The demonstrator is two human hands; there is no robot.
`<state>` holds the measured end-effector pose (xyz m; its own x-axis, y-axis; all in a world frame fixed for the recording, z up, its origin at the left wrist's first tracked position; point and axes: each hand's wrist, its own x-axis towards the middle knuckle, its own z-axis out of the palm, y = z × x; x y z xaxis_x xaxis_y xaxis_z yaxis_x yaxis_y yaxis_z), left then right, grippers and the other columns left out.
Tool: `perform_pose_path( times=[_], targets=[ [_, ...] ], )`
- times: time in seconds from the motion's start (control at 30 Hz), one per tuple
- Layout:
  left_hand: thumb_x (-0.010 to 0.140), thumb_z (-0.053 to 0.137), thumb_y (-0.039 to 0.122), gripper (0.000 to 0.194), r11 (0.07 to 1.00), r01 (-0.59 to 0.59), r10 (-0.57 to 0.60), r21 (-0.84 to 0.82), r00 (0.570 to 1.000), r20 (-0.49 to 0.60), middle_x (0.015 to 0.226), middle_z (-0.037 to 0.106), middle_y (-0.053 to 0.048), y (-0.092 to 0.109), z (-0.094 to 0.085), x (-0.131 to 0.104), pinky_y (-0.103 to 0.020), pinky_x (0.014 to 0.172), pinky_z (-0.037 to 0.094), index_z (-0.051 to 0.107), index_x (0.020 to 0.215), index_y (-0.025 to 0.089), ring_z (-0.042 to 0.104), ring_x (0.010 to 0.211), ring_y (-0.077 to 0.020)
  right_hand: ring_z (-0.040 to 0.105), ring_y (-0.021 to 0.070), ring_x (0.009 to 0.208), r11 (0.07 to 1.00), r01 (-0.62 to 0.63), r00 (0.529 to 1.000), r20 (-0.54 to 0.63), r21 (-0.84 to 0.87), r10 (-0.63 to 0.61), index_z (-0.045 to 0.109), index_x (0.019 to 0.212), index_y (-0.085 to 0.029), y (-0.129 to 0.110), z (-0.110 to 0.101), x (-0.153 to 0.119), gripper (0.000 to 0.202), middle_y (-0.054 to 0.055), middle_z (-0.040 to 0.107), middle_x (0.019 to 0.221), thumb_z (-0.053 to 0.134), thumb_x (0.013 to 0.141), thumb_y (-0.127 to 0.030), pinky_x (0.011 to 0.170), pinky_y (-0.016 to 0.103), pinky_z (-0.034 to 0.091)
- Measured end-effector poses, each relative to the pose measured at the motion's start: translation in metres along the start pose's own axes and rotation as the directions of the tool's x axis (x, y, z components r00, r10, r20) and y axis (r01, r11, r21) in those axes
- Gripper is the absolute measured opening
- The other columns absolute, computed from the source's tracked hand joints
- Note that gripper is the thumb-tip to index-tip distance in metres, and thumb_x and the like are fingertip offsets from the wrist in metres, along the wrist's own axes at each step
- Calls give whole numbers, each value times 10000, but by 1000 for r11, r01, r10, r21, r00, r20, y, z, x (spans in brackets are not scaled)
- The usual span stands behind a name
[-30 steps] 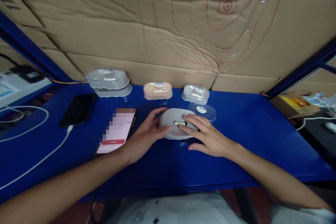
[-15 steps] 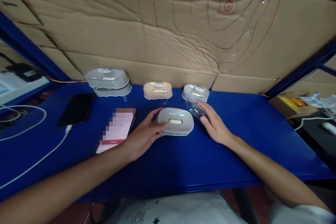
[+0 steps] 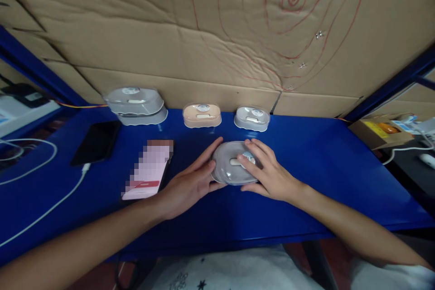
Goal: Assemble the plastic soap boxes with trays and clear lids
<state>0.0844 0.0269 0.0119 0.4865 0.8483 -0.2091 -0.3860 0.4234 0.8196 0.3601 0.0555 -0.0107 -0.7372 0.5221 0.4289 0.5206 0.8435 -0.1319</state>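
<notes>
A grey oval box (image 3: pixel 226 170) is between my two hands above the blue table, with a clear lid (image 3: pixel 234 147) over it that bears a round sticker. My left hand (image 3: pixel 195 176) grips the left end of the box, thumb on its side. From the right, my right hand (image 3: pixel 272 170) has its fingers spread over the lid and its thumb at the near edge. Part of the lid's right side is hidden under those fingers.
Along the cardboard wall (image 3: pixel 136 45) stand stacked grey boxes (image 3: pixel 136 104), a peach box (image 3: pixel 202 117) and a small grey box (image 3: pixel 252 119). Left on the blue table (image 3: pixel 306 145) lie a lit phone (image 3: pixel 147 170) and a black phone (image 3: pixel 97 142) with a white cable.
My right hand has brought the clear lid leftward onto the grey box. The box now sits slightly further right in my left hand.
</notes>
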Motion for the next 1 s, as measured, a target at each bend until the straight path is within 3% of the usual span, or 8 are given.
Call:
perform_pose_path(
  times=[0.23,0.4,0.53,0.63,0.7,0.8,0.9,1.0],
  targets=[
    [981,748,421,543,1000,-28,28,12,999,-30,1728,423,51,-3,1,0,-530,1203,492,596,1499,479,421,1573,-355,265,378,1616,971,-28,998,-54,236,42,105,1727,-388,2,-4,3,820,106,191,1772,547,1058,-562,1268,640,344],
    [1002,720,422,594,999,10,-12,-37,998,-63,1705,466,25,-3,3,-1,-518,1213,484,526,1564,441,426,1574,-333,200,403,1633,993,4,1000,9,120,-5,89,1720,-431,0,-2,3,875,85,117,1795,622,1033,-528,1282,669,301],
    [1010,704,428,651,1000,13,-14,-24,999,-39,1709,460,19,-1,3,0,-491,1217,481,451,1610,432,421,1579,-312,155,413,1647,998,-16,999,40,62,14,58,1728,-391,-2,0,2,900,127,115,1791,611,1034,-543,1286,683,283],
    [1014,676,484,656,996,15,-12,88,999,-41,1698,475,-9,0,-1,2,-525,1216,476,432,1620,418,466,1548,-328,175,380,1647,995,1,999,51,98,-7,128,1726,-337,0,-3,5,858,158,175,1768,611,1041,-521,1286,633,325],
    [1012,669,501,628,963,-5,24,268,997,-69,1680,495,-35,2,-7,4,-538,1235,450,468,1595,383,493,1525,-333,247,358,1625,993,6,997,79,121,-16,232,1704,-288,3,-6,7,801,174,248,1743,620,1039,-511,1277,589,365],
    [1023,659,442,564,780,-148,215,607,976,-38,1685,464,-39,6,-15,5,-516,1267,412,487,1555,375,488,1526,-304,363,367,1568,993,-51,989,147,103,36,377,1631,-239,14,-15,8,730,191,356,1700,647,1019,-530,1250,597,394],
    [1067,573,375,426,444,-293,413,847,906,96,1669,434,-29,13,-19,3,-492,1273,409,533,1492,385,478,1526,-271,416,375,1537,986,-148,970,205,74,130,450,1560,-246,34,-32,0,662,184,429,1663,677,999,-516,1212,609,423],
    [1082,524,342,327,148,-276,428,950,884,190,1607,477,-56,17,-19,2,-494,1264,422,609,1398,344,518,1490,-270,404,390,1541,962,-260,929,248,-88,274,495,1519,-293,68,-56,-21,615,145,453,1654,716,971,-466,1209,644,381]
  ],
)
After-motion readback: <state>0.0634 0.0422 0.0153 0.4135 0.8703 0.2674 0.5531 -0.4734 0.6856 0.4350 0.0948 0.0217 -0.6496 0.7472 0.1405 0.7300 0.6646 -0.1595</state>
